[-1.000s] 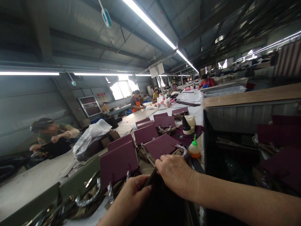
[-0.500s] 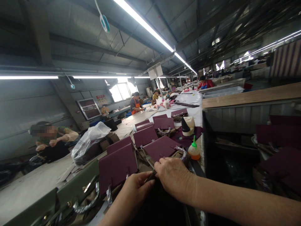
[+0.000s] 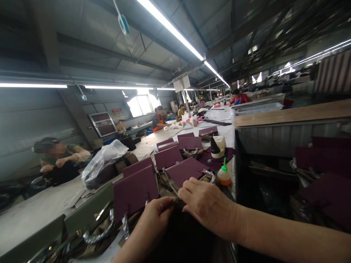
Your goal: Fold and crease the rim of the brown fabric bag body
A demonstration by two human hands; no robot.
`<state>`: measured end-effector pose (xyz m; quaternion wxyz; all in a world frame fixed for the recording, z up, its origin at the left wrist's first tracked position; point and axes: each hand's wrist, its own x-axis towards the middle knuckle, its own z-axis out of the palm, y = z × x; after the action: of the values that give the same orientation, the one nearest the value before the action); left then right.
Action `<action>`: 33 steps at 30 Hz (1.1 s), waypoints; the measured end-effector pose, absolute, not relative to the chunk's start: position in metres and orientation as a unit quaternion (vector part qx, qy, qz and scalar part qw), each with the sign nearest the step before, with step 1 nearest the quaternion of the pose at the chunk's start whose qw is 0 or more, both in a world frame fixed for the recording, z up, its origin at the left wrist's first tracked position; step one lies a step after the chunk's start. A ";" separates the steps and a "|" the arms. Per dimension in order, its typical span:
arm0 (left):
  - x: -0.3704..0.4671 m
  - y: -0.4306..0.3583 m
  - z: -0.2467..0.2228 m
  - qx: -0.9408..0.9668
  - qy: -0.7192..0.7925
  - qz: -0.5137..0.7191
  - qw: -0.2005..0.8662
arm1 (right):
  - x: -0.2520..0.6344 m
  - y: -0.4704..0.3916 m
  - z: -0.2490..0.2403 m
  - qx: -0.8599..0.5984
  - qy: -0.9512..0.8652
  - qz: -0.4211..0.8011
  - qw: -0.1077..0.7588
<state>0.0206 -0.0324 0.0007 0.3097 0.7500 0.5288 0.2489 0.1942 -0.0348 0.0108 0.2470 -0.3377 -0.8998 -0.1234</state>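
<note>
At the near edge of a long worktable (image 3: 35,215), two bare hands meet over the top edge of a dark piece (image 3: 189,233).
The left hand (image 3: 156,217) pinches that edge between thumb and fingers, with hardly any gap; the right hand (image 3: 207,202), just beside it, is curled closed over the same edge, its fingertips partly hidden; the dark piece hangs at the bottom centre, below both hands, its lower part too dark to make out; just beyond the hands lies a maroon bag (image 3: 189,170) with a wrapped handle (image 3: 210,176); near it, by the table's right edge, stands a green-tipped bottle (image 3: 224,176) of amber liquid; green bags (image 3: 89,210) lean to the left, near a clear plastic bag (image 3: 105,160); across the table, a co-worker (image 3: 79,156) bends over black material (image 3: 64,173).
</note>
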 end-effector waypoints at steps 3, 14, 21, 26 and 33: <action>0.020 -0.034 0.002 0.743 0.538 0.252 0.308 | 0.204 -0.037 0.009 -0.426 -0.850 -0.131 0.280; 0.020 -0.033 0.005 0.737 0.547 0.257 0.304 | 0.229 -0.016 0.000 -0.482 -0.843 0.152 0.182; 0.018 -0.029 0.006 0.728 0.548 0.255 0.323 | 0.232 -0.011 0.000 -0.438 -0.865 0.168 0.181; 0.018 -0.027 0.008 0.724 0.544 0.257 0.337 | 0.234 -0.010 0.002 -0.438 -0.867 0.165 0.170; 0.019 -0.023 0.007 0.718 0.539 0.271 0.348 | 0.235 -0.006 0.002 -0.442 -0.861 0.188 0.167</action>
<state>0.0189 -0.0227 0.0074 0.3476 0.7177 0.5390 0.2712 0.2352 -0.0059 0.0019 0.1667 -0.4423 -0.8609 0.1883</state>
